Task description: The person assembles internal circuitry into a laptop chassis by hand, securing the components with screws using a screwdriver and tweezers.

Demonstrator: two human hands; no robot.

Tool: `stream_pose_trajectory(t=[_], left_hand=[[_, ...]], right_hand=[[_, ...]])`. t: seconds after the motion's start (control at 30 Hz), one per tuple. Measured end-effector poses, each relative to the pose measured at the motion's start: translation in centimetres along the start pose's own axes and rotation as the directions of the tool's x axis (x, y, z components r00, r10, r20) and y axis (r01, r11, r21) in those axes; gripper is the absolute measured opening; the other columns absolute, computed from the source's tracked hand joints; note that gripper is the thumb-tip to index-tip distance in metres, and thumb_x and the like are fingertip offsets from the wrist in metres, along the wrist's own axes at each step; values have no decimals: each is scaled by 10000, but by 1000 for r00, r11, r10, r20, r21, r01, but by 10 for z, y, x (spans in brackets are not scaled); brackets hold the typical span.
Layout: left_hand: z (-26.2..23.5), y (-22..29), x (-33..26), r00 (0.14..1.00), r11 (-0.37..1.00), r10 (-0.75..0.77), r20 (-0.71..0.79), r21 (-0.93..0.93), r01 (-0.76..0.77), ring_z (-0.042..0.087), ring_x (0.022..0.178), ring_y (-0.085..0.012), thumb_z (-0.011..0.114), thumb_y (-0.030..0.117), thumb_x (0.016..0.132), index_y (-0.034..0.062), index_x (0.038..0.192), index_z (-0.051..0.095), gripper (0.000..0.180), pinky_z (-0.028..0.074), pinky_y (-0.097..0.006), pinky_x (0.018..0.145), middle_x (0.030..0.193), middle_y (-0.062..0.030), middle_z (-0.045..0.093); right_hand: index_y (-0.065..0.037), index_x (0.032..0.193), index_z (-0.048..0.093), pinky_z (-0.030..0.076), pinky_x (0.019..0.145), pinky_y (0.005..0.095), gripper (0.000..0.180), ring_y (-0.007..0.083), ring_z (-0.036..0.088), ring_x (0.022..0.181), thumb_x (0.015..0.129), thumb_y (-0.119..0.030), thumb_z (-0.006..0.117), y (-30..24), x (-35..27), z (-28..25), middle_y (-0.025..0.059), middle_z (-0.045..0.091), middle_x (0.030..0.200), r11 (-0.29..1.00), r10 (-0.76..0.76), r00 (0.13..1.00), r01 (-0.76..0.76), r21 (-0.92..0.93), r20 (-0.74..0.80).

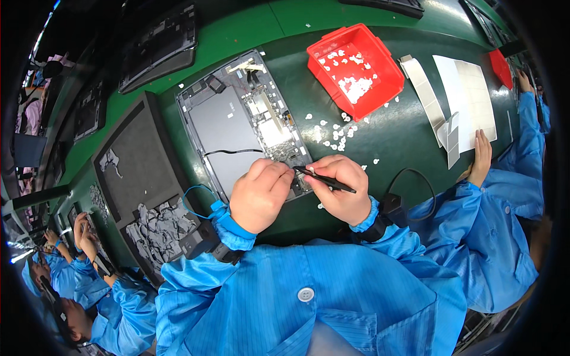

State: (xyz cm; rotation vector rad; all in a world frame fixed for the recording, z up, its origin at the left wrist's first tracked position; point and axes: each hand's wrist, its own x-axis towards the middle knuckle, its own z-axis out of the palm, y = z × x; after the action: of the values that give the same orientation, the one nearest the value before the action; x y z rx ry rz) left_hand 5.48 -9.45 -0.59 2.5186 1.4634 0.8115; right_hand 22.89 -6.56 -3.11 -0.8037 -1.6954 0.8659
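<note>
A worker in a blue smock bends over an opened grey laptop chassis (237, 127) lying on a green bench (392, 136), both hands meeting at the chassis's near right corner. The right hand (339, 188) is closed around black tweezers (323, 179), whose tips point left toward the circuit parts at that corner. The left hand (259, 196) is curled, fingertips pressed down on the chassis just beside the tweezer tips; whether it pinches anything there cannot be told.

One red plastic bin (356, 68) sits to the far right of the chassis, holding a heap of small white pieces, and more of the same white pieces (332, 132) lie scattered on the bench between bin and hands, too many and too small to count. Further right lie one large white sheet of square labels (469, 98) and one narrow strip of grey squares (424, 89); a neighbouring person's hand (482, 155) rests at the near edge of that sheet. A second red bin (500, 68) shows at the far right.

To the left, one black foam tray (142, 160) holds a pile of grey shreds (157, 228) at its near end. A blue coiled cord (199, 202) loops from the left wrist.
</note>
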Motion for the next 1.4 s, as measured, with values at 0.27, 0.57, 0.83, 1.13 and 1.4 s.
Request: stream_pose_trajectory(t=[0.27,0.57,0.83,1.13,1.4], left_hand=[[-3,9,-1,999,993,1,47,118,-6,557,787,-215,613,5,585,25,815,635,232,495,-303,612,872,-41,595],[5,6,-4,1000,983,28,10,182,-29,547,826,-217,593,78,595,45,905,643,315,481,-302,626,935,-34,588],[0,6,-1,996,969,56,66,235,-70,539,843,-220,598,85,601,45,928,640,332,467,-311,625,944,-34,579],[-1,-4,-4,999,999,-49,3,-10,49,535,842,-221,622,36,610,44,854,646,245,466,-320,683,912,-22,606],[-2,1,-5,996,995,-93,11,-29,93,535,857,-263,592,-29,567,35,874,645,318,468,-354,745,932,-44,607]], right_hand=[[1,716,522,489,590,323,199,272,618,692,649,45,705,-1,-2,2,121,609,748,999,-21,1000,21,-29,-7],[10,763,525,464,607,292,165,205,589,691,697,43,673,0,-2,-3,126,600,786,977,166,985,-159,141,-39],[-33,808,596,450,561,323,144,267,549,650,671,10,608,-8,8,-15,100,535,760,974,146,984,-125,-187,103],[-83,693,589,443,507,324,119,221,562,596,615,-52,673,-10,5,12,37,515,722,916,124,983,-63,-397,132],[-67,778,555,453,542,358,165,271,558,637,635,-26,625,-11,12,2,94,510,759,897,156,984,-103,-431,89]])
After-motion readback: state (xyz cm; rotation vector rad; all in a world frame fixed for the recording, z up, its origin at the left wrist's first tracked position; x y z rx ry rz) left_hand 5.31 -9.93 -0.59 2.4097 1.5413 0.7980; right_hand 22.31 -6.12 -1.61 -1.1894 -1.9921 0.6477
